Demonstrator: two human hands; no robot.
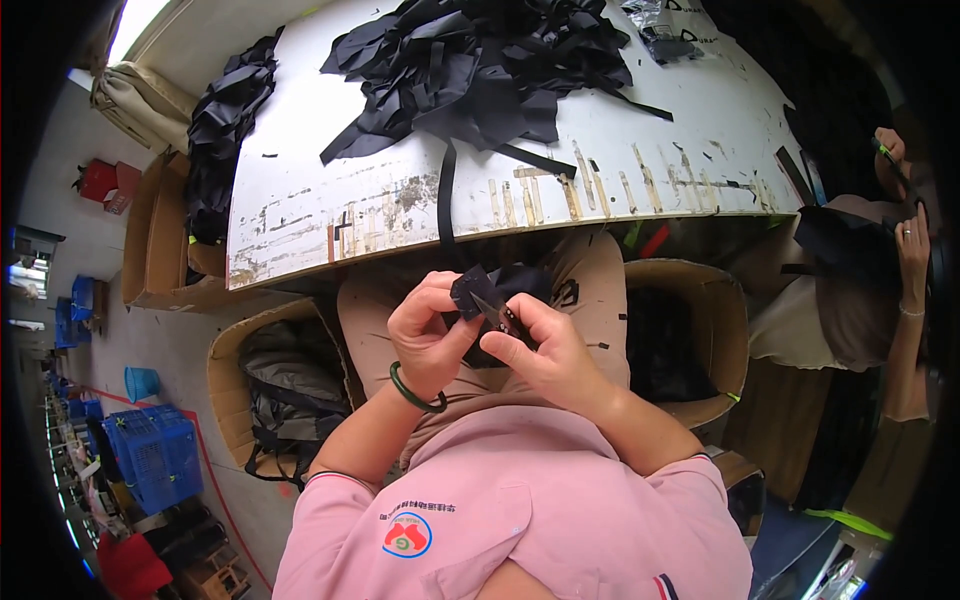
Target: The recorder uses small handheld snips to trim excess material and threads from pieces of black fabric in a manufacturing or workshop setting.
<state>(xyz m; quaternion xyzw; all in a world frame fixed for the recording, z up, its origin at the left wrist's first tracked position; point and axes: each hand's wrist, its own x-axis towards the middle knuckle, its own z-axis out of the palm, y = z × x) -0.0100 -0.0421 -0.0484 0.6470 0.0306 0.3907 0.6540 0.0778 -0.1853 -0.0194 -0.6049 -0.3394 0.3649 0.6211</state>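
Above my lap, my left hand (430,325) pinches a piece of black fabric (466,292) between thumb and fingers. My right hand (550,345) grips small metal thread snips (490,308), whose blades lie against the fabric's edge. More dark cloth (518,280) sits on my lap just behind the hands. A black strap (446,200) drops over the table's front edge toward my lap; whether it joins the held fabric is hidden. A large heap of black fabric pieces (480,75) covers the far middle of the white table (290,200).
Cardboard boxes with dark items stand at my left (228,390) and right (735,330). Black cloth (225,130) hangs by the table's left end. A clear plastic bag (665,35) lies at the back right. At far right, a co-worker's hand (912,255) handles dark material.
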